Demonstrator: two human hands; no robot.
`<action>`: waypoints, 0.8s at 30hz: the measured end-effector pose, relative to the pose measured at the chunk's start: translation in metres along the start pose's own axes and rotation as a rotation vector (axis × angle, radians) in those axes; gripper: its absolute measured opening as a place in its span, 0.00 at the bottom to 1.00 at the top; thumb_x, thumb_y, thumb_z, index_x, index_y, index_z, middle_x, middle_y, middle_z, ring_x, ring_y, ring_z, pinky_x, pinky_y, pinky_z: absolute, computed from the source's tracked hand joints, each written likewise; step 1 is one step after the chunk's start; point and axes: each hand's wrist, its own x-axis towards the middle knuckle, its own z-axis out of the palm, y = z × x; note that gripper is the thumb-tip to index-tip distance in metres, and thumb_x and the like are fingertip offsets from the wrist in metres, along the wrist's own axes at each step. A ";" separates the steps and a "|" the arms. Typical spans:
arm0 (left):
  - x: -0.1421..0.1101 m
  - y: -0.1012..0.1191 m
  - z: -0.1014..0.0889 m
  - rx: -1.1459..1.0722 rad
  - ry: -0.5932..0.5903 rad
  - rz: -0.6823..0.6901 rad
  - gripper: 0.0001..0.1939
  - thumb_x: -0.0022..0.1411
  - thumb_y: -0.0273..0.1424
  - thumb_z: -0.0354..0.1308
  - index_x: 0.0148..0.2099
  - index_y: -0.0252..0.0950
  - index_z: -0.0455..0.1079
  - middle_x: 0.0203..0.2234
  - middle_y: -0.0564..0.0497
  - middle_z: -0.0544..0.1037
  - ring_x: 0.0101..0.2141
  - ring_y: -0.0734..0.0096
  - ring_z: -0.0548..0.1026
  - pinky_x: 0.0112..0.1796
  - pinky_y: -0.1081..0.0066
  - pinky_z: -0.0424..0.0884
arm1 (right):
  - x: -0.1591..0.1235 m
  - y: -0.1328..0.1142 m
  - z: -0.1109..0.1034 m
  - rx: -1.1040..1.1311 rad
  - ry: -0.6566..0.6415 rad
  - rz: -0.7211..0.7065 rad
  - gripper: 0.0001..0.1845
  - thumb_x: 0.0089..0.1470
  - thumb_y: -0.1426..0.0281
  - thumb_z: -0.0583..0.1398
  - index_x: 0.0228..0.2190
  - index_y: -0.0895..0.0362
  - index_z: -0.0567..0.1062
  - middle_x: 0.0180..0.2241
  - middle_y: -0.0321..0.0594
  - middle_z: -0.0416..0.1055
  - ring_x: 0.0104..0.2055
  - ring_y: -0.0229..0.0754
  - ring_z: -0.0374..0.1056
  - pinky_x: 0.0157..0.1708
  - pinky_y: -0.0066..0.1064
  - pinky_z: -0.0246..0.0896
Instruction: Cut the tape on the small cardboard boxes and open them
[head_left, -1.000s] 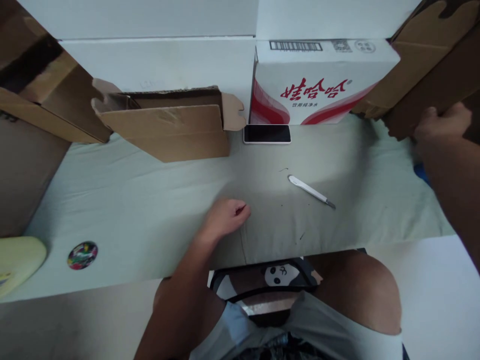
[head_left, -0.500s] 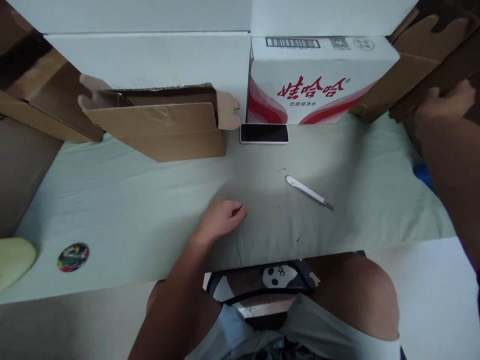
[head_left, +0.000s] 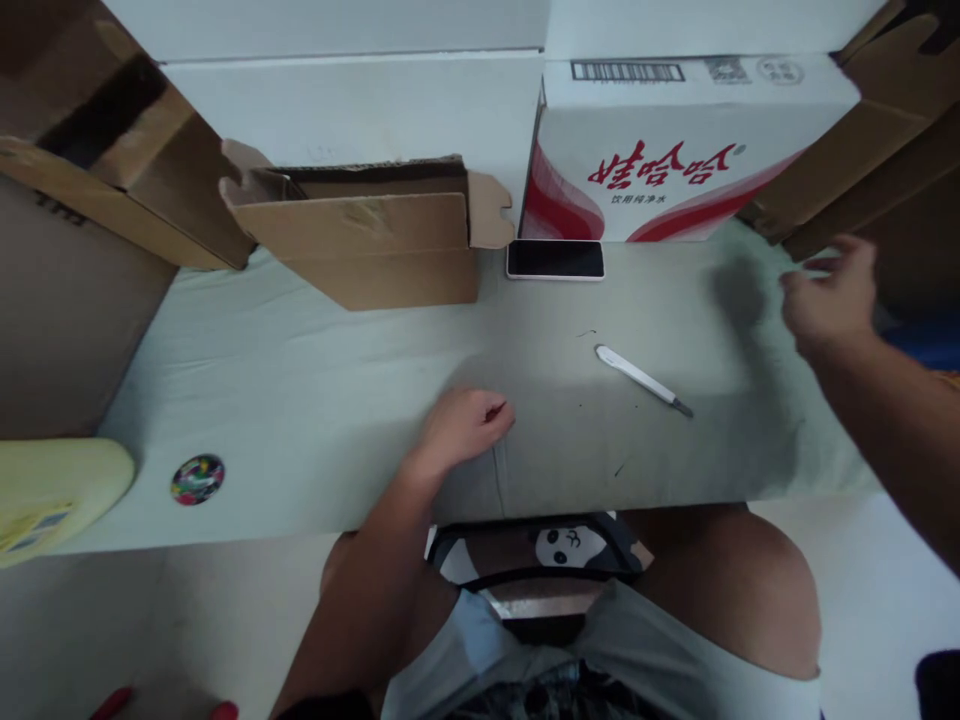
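My left hand rests on the pale green cloth with its fingers curled in loosely; nothing shows in it. A white-handled scalpel lies on the cloth to its right, apart from both hands. My right hand hovers above the cloth at the right, blurred, fingers apart, holding nothing. It is clear of the brown cardboard box at the far right.
An open brown carton lies at the back. A black phone lies before a white-and-red carton. Brown boxes stand left. A round colourful disc and a yellow object sit at the left edge.
My right hand has let go of the brown cardboard box at the far right and moved down and left over the cloth. My left hand has stayed put.
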 end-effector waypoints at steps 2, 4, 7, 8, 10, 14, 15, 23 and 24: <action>-0.003 -0.001 0.001 -0.012 0.017 0.004 0.21 0.64 0.35 0.51 0.21 0.40 0.47 0.17 0.57 0.50 0.22 0.72 0.50 0.31 0.63 0.43 | -0.048 -0.017 -0.007 0.056 -0.211 0.026 0.33 0.56 0.73 0.66 0.63 0.65 0.71 0.41 0.63 0.80 0.28 0.43 0.68 0.26 0.38 0.63; -0.006 -0.002 0.001 -0.021 0.036 0.004 0.22 0.64 0.35 0.51 0.21 0.40 0.47 0.16 0.57 0.49 0.22 0.72 0.50 0.30 0.63 0.43 | -0.098 -0.041 -0.013 0.109 -0.397 -0.023 0.33 0.57 0.69 0.64 0.63 0.60 0.71 0.46 0.59 0.81 0.36 0.48 0.75 0.35 0.40 0.71; -0.007 -0.003 0.002 -0.033 0.059 0.003 0.22 0.64 0.35 0.51 0.21 0.40 0.47 0.16 0.58 0.49 0.22 0.73 0.50 0.30 0.64 0.44 | -0.160 -0.083 -0.014 0.145 -0.544 -0.101 0.37 0.58 0.56 0.64 0.65 0.55 0.70 0.56 0.57 0.78 0.55 0.59 0.75 0.54 0.51 0.71; -0.007 -0.004 0.002 -0.038 0.067 0.006 0.22 0.64 0.35 0.51 0.21 0.40 0.46 0.16 0.58 0.49 0.22 0.74 0.50 0.29 0.64 0.45 | -0.176 -0.097 -0.013 0.134 -0.565 -0.112 0.38 0.59 0.54 0.62 0.66 0.56 0.69 0.60 0.58 0.76 0.60 0.63 0.72 0.60 0.56 0.67; -0.006 -0.005 0.001 -0.050 0.092 0.018 0.21 0.64 0.36 0.50 0.21 0.40 0.46 0.17 0.58 0.48 0.22 0.74 0.51 0.29 0.66 0.46 | -0.199 -0.119 -0.010 0.019 -0.574 -0.156 0.38 0.62 0.54 0.58 0.68 0.57 0.68 0.68 0.59 0.68 0.71 0.69 0.61 0.68 0.64 0.56; -0.007 -0.010 -0.004 -0.084 0.217 0.028 0.20 0.65 0.40 0.50 0.23 0.40 0.50 0.17 0.58 0.51 0.23 0.74 0.54 0.29 0.68 0.52 | -0.216 -0.136 -0.007 -0.017 -0.546 -0.245 0.34 0.66 0.60 0.52 0.69 0.59 0.68 0.70 0.59 0.65 0.75 0.67 0.56 0.71 0.62 0.51; -0.007 -0.011 -0.006 -0.095 0.277 0.021 0.18 0.65 0.40 0.50 0.25 0.41 0.52 0.18 0.58 0.53 0.23 0.74 0.55 0.29 0.69 0.54 | -0.216 -0.137 -0.007 -0.002 -0.542 -0.254 0.34 0.66 0.61 0.52 0.69 0.60 0.67 0.70 0.59 0.65 0.74 0.66 0.57 0.71 0.61 0.51; 0.015 -0.041 -0.056 -0.026 0.880 0.000 0.15 0.64 0.44 0.60 0.44 0.43 0.61 0.45 0.44 0.75 0.49 0.60 0.74 0.50 0.61 0.73 | -0.203 -0.135 -0.012 0.072 -0.631 -0.197 0.41 0.63 0.60 0.53 0.70 0.70 0.62 0.69 0.67 0.65 0.75 0.68 0.57 0.71 0.62 0.51; 0.023 -0.047 -0.070 0.078 0.961 0.072 0.18 0.63 0.46 0.64 0.46 0.42 0.64 0.50 0.42 0.75 0.54 0.57 0.73 0.55 0.57 0.72 | -0.201 -0.135 -0.013 0.083 -0.647 -0.193 0.41 0.63 0.61 0.53 0.70 0.70 0.62 0.69 0.67 0.65 0.75 0.69 0.57 0.70 0.62 0.51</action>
